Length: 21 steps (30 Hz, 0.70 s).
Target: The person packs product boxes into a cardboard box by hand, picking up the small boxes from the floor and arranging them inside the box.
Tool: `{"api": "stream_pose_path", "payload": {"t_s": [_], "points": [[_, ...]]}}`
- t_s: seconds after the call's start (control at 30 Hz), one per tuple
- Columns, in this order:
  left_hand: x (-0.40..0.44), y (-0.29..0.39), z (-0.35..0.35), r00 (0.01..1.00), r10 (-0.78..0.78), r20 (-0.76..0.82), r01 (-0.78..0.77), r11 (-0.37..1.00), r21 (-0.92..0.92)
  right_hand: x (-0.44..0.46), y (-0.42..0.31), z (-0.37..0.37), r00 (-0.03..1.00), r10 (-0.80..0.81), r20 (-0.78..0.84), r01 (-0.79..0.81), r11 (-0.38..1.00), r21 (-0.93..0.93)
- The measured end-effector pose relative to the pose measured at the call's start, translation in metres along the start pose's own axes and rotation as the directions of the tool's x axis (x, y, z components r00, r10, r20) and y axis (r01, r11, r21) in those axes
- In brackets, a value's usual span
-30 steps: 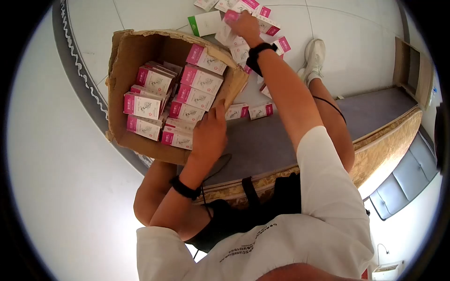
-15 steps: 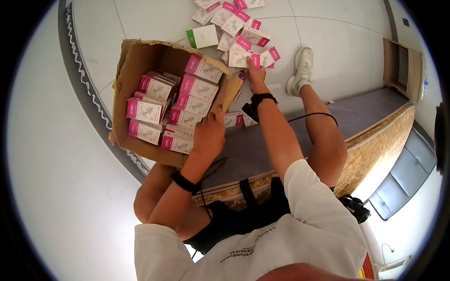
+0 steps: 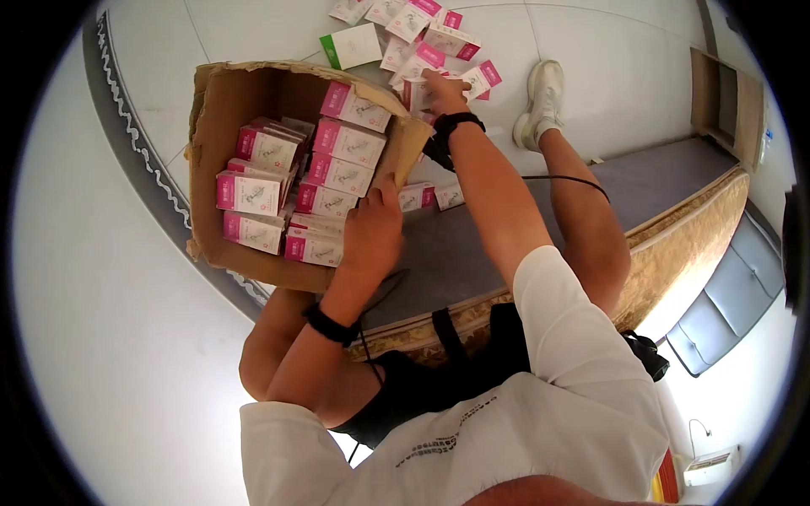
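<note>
My left hand [image 3: 374, 232] is closed on the near right edge of an open brown carton [image 3: 215, 126], which is tilted toward me. Inside the carton, pink-and-white boxes [image 3: 348, 143] stand in two columns, their labelled faces up. My right hand [image 3: 446, 91] is above the loose pile of similar boxes [image 3: 413, 18] on the floor, right of the carton. Its thumb and fingers are apart, over a white box [image 3: 415, 95] that it partly hides.
A white box with a green end [image 3: 350, 46] lies beyond the carton. Two more boxes [image 3: 416, 197] lie beside its right side, near the grey mattress side [image 3: 641, 190]. My shod foot [image 3: 542, 101] rests on the tiled floor, and a wooden frame [image 3: 726, 105] stands farther right.
My right hand has come back from the far pile toward the nearer boxes, and its fingers have spread since half a second ago. My left hand has kept its hold on the carton.
</note>
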State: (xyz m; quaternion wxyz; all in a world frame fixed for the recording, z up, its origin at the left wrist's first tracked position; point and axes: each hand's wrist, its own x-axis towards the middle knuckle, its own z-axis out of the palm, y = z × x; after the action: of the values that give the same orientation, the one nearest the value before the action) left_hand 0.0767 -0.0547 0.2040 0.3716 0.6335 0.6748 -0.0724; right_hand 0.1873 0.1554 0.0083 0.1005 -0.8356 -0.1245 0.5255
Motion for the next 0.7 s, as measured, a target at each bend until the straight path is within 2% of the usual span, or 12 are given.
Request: {"api": "stream_pose_path", "payload": {"t_s": [0.13,0.17,0.2,0.27,0.3,0.33,0.43,0.47,0.53,0.57,0.67,0.7], "points": [[0.003,0.000,-0.003,1.000,-0.005,0.012,0.005,1.000,0.015,0.011,0.003,-0.008,0.985,-0.169,-0.042,0.157,0.967,-0.198],[0.001,0.000,-0.004,1.000,-0.003,0.014,0.003,1.000,0.014,0.014,0.009,-0.015,0.961,-0.274,-0.030,0.264,0.948,-0.175],[0.001,-0.001,-0.006,1.000,0.006,0.012,-0.005,1.000,-0.027,0.010,0.009,-0.019,0.960,-0.278,-0.028,0.269,0.947,-0.176],[0.004,-0.001,-0.005,1.000,0.013,-0.002,-0.013,0.997,-0.077,0.008,0.002,-0.028,0.855,-0.508,0.107,0.517,0.813,-0.267],[0.003,-0.001,-0.003,0.999,0.017,-0.043,-0.021,0.995,-0.093,0.005,-0.001,-0.029,0.854,-0.510,0.105,0.518,0.811,-0.272],[0.001,-0.001,-0.001,0.997,0.020,-0.081,-0.028,0.994,-0.104,0.002,-0.003,-0.025,0.834,-0.537,0.127,0.543,0.760,-0.356],[0.002,0.001,0.001,0.999,-0.021,-0.041,0.020,1.000,-0.023,0.011,-0.008,0.009,0.735,-0.653,0.183,0.635,0.568,-0.524],[0.001,-0.001,0.001,0.999,-0.035,-0.033,0.035,0.999,-0.014,0.023,-0.008,0.019,0.740,-0.644,0.196,0.636,0.574,-0.517],[0.001,-0.001,0.001,0.997,0.010,-0.082,-0.013,0.999,-0.033,0.016,-0.020,0.027,0.803,-0.583,0.122,0.537,0.618,-0.575],[0.000,-0.001,0.003,0.997,0.007,-0.075,-0.010,0.999,-0.039,0.007,-0.025,0.029,0.853,-0.516,0.077,0.468,0.691,-0.551],[0.001,-0.001,0.005,0.996,-0.013,-0.087,0.009,0.999,-0.053,0.029,-0.026,0.036,0.851,-0.522,0.060,0.455,0.673,-0.583],[0.000,-0.003,0.006,0.996,-0.006,-0.094,0.002,0.999,-0.042,0.040,-0.024,0.037,0.798,-0.602,0.032,0.501,0.634,-0.589]]}}
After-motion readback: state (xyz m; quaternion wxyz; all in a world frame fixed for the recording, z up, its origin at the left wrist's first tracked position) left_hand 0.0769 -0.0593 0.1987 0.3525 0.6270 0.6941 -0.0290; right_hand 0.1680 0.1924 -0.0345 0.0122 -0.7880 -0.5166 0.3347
